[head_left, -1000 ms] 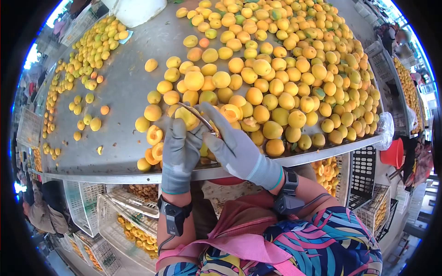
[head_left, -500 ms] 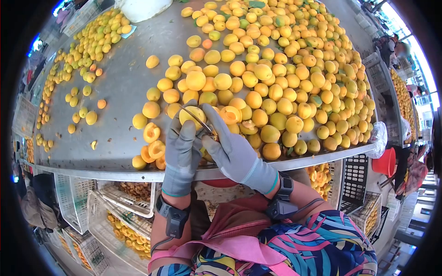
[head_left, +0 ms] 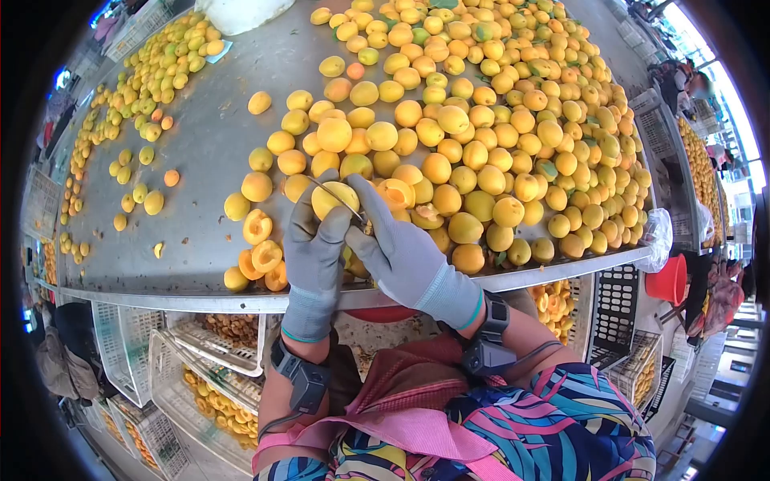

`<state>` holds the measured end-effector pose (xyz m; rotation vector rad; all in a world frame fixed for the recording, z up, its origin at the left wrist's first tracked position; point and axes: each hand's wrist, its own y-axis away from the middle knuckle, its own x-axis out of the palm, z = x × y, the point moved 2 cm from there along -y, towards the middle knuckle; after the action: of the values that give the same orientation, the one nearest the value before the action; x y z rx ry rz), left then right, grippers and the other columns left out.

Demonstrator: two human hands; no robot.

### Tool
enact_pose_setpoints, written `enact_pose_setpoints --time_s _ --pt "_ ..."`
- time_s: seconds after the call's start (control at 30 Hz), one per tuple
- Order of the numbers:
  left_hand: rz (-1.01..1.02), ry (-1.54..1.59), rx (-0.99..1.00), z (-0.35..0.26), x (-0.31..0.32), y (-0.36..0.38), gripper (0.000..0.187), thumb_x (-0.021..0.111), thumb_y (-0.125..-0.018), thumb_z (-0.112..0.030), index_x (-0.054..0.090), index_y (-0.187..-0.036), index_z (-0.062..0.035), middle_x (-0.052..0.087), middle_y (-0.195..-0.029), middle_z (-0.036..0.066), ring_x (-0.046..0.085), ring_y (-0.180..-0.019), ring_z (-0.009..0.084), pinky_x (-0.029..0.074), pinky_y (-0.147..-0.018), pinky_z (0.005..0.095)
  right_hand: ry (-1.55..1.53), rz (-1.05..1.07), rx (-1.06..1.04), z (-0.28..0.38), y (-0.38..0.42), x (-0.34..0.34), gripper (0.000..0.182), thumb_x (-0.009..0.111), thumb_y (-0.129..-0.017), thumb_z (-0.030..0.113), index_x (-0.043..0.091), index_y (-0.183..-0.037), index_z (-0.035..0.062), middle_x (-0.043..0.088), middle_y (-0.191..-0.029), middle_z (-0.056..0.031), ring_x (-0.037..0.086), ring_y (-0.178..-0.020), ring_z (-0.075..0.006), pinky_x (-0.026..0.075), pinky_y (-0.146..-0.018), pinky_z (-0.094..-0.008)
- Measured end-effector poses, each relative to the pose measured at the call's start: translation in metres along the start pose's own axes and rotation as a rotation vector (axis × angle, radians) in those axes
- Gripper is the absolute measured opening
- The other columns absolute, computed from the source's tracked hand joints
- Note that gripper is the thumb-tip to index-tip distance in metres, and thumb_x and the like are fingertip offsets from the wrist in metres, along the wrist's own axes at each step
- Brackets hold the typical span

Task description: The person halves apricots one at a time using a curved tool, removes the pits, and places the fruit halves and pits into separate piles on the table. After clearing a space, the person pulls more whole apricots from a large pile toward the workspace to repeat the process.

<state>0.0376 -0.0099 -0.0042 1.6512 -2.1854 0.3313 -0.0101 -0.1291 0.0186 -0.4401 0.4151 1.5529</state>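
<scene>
Both hands wear grey gloves and meet above the near edge of the metal table. My left hand (head_left: pixel 314 248) is closed around a yellow apricot (head_left: pixel 334 200). My right hand (head_left: pixel 393 244) grips a thin knife (head_left: pixel 335 198), whose blade lies across the apricot. Its handle is mostly hidden in my fingers. Just beyond my right hand sits a halved apricot (head_left: pixel 396 194) with its hollow facing up. Left of my left hand are several pitted halves (head_left: pixel 266 256) at the table edge.
A large heap of whole apricots (head_left: pixel 513 144) covers the right of the metal table (head_left: pixel 208 144); another pile (head_left: pixel 172 56) lies far left. Crates (head_left: pixel 128 345) with fruit stand below the edge. A red bucket (head_left: pixel 666 278) and a clear plastic bag (head_left: pixel 656 240) are at right.
The view has shifted slightly, so the table's contents appear a little further left and higher. My hands keep their hold, and the knife blade has tilted a little against the apricot.
</scene>
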Motion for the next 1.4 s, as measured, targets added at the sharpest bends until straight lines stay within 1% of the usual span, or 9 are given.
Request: enact_pose_setpoints --time_s 0.3,0.37,0.5,0.57,0.7,0.77,0.9,1.1,1.4 --pt "0.151 0.258 -0.150 0.001 -0.004 -0.001 0.046 0.048 -0.096 -0.031 0.044 -0.128 0.0024 0.054 -0.121 0.009 0.053 -0.109 0.0184 0.045 -0.093 0.0322 -0.048 -0.081 -0.057 -0.009 0.002 0.003 0.065 0.048 -0.092 0.032 0.017 -0.144 0.0059 0.062 -0.076 -0.0203 0.062 -0.070 -0.0382 0.049 -0.061 -0.0449" --pt "0.038 -0.190 0.051 -0.009 -0.001 0.000 0.043 0.059 -0.091 -0.030 0.052 -0.120 0.0015 0.061 -0.107 0.004 0.058 -0.094 0.0125 0.048 -0.081 0.0245 -0.081 -0.062 -0.030 -0.010 0.000 0.002 0.065 0.048 -0.092 0.032 0.018 -0.143 0.0059 0.062 -0.076 -0.0205 0.062 -0.070 -0.0382 0.049 -0.062 -0.0447" --pt "0.007 -0.155 0.050 -0.010 -0.002 0.001 0.043 0.061 -0.090 -0.028 0.052 -0.121 0.0014 0.060 -0.107 0.003 0.057 -0.094 0.0104 0.047 -0.079 0.0225 -0.033 -0.046 -0.070 -0.011 -0.004 0.005 0.064 0.047 -0.093 0.033 0.020 -0.143 0.0052 0.062 -0.077 -0.0211 0.062 -0.071 -0.0383 0.049 -0.062 -0.0449" --pt "-0.040 -0.055 -0.167 -0.005 -0.006 0.003 0.048 0.057 -0.092 -0.030 0.048 -0.126 0.0030 0.056 -0.117 0.008 0.054 -0.105 0.0155 0.044 -0.091 0.0285 -0.054 -0.049 -0.046 -0.012 -0.004 0.008 0.064 0.047 -0.093 0.033 0.019 -0.143 0.0054 0.062 -0.077 -0.0211 0.062 -0.071 -0.0384 0.048 -0.062 -0.0452" --pt "0.009 0.166 -0.164 -0.008 -0.004 0.003 0.046 0.066 -0.087 -0.018 0.050 -0.125 0.0020 0.060 -0.110 0.004 0.056 -0.096 0.0101 0.046 -0.082 0.0226 -0.037 -0.049 -0.106 -0.007 -0.001 -0.002 0.063 0.047 -0.092 0.030 0.019 -0.143 0.0071 0.061 -0.075 -0.0204 0.061 -0.069 -0.0386 0.048 -0.061 -0.0452" --pt "0.159 -0.214 0.029 -0.016 -0.009 0.002 0.046 0.065 -0.087 -0.020 0.049 -0.125 0.0025 0.060 -0.112 0.005 0.056 -0.097 0.0102 0.046 -0.084 0.0234 -0.062 0.004 -0.129 -0.005 -0.001 -0.011 0.062 0.048 -0.092 0.029 0.019 -0.143 0.0075 0.061 -0.074 -0.0201 0.061 -0.068 -0.0385 0.048 -0.060 -0.0448" --pt "0.144 -0.241 0.063 -0.014 -0.009 0.002 0.046 0.065 -0.088 -0.020 0.049 -0.124 0.0031 0.060 -0.111 0.005 0.056 -0.097 0.0098 0.045 -0.084 0.0236 -0.085 0.081 -0.124 -0.007 -0.003 -0.009 0.062 0.049 -0.092 0.027 0.020 -0.143 0.0074 0.061 -0.075 -0.0198 0.061 -0.068 -0.0377 0.048 -0.059 -0.0440" --pt "0.018 0.112 -0.228 -0.002 -0.013 0.007 0.051 0.065 -0.087 -0.020 0.046 -0.128 0.0042 0.060 -0.110 0.005 0.056 -0.097 0.0103 0.045 -0.085 0.0244 -0.017 -0.029 -0.137 -0.007 -0.003 -0.004 0.063 0.050 -0.091 0.027 0.020 -0.143 0.0071 0.061 -0.075 -0.0186 0.061 -0.067 -0.0366 0.047 -0.059 -0.0432" --pt "0.176 -0.282 0.032 -0.014 -0.011 0.002 0.052 0.067 -0.086 -0.019 0.046 -0.128 0.0036 0.058 -0.113 0.006 0.054 -0.102 0.0125 0.045 -0.089 0.0258 0.016 0.113 -0.119 -0.009 -0.005 -0.013 0.061 0.050 -0.091 0.027 0.023 -0.141 0.0050 0.061 -0.074 -0.0177 0.061 -0.067 -0.0354 0.046 -0.057 -0.0419"
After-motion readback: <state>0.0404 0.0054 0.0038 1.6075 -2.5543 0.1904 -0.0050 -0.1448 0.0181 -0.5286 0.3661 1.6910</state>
